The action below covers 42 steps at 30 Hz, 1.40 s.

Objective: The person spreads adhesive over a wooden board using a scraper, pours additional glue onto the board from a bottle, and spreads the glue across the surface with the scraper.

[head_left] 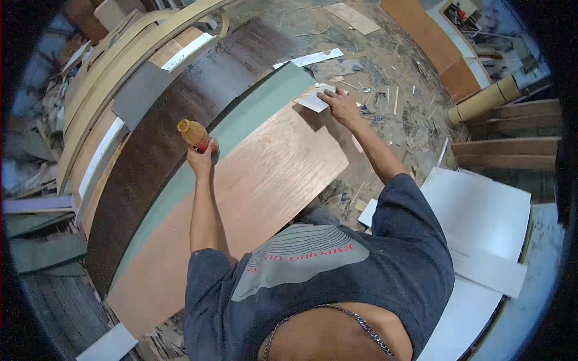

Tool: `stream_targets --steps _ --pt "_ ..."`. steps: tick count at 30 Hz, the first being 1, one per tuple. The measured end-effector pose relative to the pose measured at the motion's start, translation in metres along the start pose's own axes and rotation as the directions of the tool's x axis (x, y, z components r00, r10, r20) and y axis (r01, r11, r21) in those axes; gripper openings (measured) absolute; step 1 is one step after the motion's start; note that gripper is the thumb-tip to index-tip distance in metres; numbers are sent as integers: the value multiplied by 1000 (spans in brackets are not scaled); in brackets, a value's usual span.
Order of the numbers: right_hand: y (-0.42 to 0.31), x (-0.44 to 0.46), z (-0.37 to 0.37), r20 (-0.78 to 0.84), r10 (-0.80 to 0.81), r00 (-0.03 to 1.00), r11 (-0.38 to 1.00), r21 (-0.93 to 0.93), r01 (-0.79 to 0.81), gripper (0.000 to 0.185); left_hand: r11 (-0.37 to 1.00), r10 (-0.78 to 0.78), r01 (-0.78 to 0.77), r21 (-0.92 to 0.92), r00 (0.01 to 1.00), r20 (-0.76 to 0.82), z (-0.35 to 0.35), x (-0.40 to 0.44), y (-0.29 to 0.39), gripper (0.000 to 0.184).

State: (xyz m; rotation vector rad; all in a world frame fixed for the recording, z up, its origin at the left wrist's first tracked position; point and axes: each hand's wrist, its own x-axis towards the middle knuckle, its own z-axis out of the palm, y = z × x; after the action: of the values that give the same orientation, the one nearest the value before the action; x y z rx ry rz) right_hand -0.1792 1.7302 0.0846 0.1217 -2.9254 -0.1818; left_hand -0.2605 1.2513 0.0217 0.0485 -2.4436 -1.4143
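My left hand (200,160) is wrapped round a plastic bottle (191,131) with a red label and amber-brown contents. The bottle is tilted over the edge between a pale green strip (253,111) and a dark brown wood-grain sheet (156,144). My right hand (341,107) grips a small white flat piece (311,100) at the far right end of a light plywood board (271,165). Whether that piece touches the board, I cannot tell. The plywood lies in front of me, overlapping the green strip.
Curved panels and boards (90,108) are stacked at the left. Wood scraps and dust litter the floor (385,78). A cardboard-coloured roll (484,99) lies at the upper right, near an orange-brown panel (424,45). White sheets (481,204) rest at my right.
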Motion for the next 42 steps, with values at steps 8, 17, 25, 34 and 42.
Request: stream_targets --steps 8,17,25,34,42 --pt "18 -3 8 19 -84 996 995 58 83 51 989 -125 124 -76 992 0 5 -20 15 76" --pt "30 -58 3 19 -471 882 870 177 461 46 934 -67 180 308 936 -347 12 -83 43 68" --pt "61 -43 -16 187 -599 779 778 366 510 45 894 17 115 434 958 -287 24 -96 23 56" --pt "70 50 9 -86 -469 879 844 249 475 46 818 -166 267 510 958 -236 23 -92 35 49" --pt "77 42 35 117 -443 889 873 282 399 40 829 -100 218 515 964 -247 25 -90 35 47"
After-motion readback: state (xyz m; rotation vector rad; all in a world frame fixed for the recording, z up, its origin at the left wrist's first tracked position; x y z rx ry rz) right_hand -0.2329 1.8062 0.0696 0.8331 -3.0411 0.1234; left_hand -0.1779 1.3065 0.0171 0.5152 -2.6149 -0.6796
